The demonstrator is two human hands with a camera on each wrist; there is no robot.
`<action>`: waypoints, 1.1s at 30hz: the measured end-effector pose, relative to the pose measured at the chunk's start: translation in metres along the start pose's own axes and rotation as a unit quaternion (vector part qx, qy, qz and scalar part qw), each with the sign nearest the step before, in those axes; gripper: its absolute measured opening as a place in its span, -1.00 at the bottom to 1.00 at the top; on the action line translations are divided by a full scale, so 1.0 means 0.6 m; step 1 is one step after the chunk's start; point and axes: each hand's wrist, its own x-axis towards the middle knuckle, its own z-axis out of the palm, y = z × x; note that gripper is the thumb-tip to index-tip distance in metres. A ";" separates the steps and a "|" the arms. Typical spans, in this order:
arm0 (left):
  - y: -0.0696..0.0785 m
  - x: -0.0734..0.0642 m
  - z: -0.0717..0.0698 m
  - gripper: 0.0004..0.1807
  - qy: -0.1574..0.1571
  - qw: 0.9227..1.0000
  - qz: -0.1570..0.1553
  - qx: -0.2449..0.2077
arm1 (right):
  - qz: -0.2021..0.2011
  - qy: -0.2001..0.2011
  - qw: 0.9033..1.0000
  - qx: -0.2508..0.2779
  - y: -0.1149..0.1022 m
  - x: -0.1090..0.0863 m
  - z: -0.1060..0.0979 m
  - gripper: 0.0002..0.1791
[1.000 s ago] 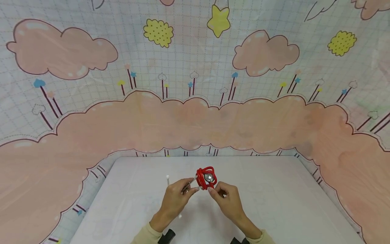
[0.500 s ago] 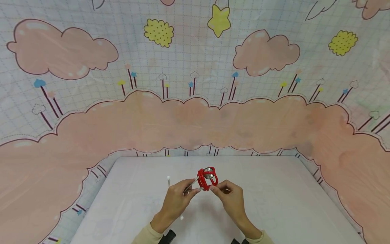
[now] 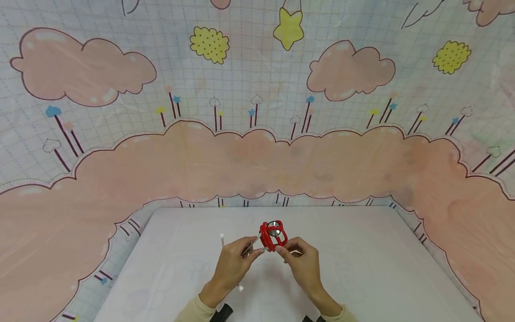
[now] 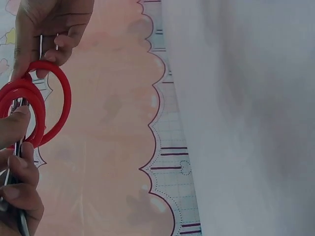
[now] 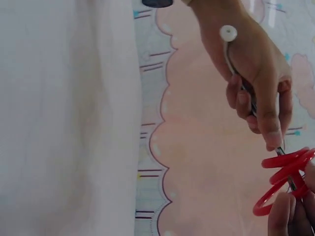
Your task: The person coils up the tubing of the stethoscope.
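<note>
A stethoscope with coiled red tubing (image 3: 263,238) is held up between both hands over the table. Its round metal chestpiece (image 3: 274,228) shows among the red loops. My left hand (image 3: 232,263) grips the metal ear tubes, thumb and fingers closed around them. One white ear tip (image 3: 222,235) sticks up behind that hand and another white ear tip (image 3: 240,288) hangs below it. My right hand (image 3: 304,264) pinches the near side of the red loops between thumb and fingers. In the left wrist view, the red tubing (image 4: 65,98) overlaps the left thumb.
A white-covered table (image 3: 362,268) lies beneath the hands. Behind it and at its sides runs a printed cloth (image 3: 257,165) with clouds and stars. A black wrist mount (image 3: 221,312) sits at the left cuff.
The chestpiece has shifted slightly upward within the red loops. My right hand has moved a little to the right and down, still pinching the tubing; the left keeps its grip.
</note>
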 end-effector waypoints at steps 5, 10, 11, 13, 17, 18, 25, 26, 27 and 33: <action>-0.005 0.002 0.000 -0.65 0.005 1.000 -0.011 -0.022 | -0.033 -0.012 0.999 -0.006 0.015 -0.004 0.006 -0.84; -0.003 0.004 -0.003 -0.68 -0.006 1.000 -0.003 -0.018 | -0.029 0.018 0.999 0.003 0.031 0.001 0.008 -0.85; -0.002 0.004 -0.003 -0.68 -0.008 1.000 0.000 -0.014 | -0.025 0.020 0.999 0.008 0.034 0.002 0.008 -0.84; -0.001 0.005 -0.004 -0.67 -0.010 1.000 0.006 -0.006 | -0.017 0.021 1.000 0.015 0.039 0.004 0.007 -0.82; -0.001 0.004 -0.003 -0.65 -0.012 1.000 0.016 0.009 | -0.014 0.014 1.000 0.021 0.042 0.006 0.004 -0.75; -0.001 0.003 -0.003 -0.64 -0.012 1.000 0.018 0.012 | -0.013 0.012 1.000 0.022 0.043 0.006 0.003 -0.74; -0.004 -0.002 0.003 -0.62 -0.022 0.999 0.035 0.032 | 0.007 -0.002 1.000 0.008 0.050 0.018 -0.001 -0.67; -0.005 -0.002 0.003 -0.63 -0.020 0.999 0.036 0.034 | 0.007 -0.003 1.000 0.003 0.050 0.019 -0.002 -0.68; -0.006 -0.003 0.004 -0.63 -0.019 0.999 0.034 0.035 | 0.007 -0.004 1.000 -0.005 0.050 0.020 -0.002 -0.69; -0.008 -0.002 0.004 -0.66 -0.022 0.999 0.011 0.029 | 0.012 -0.026 1.000 -0.006 0.051 0.025 -0.004 -0.73</action>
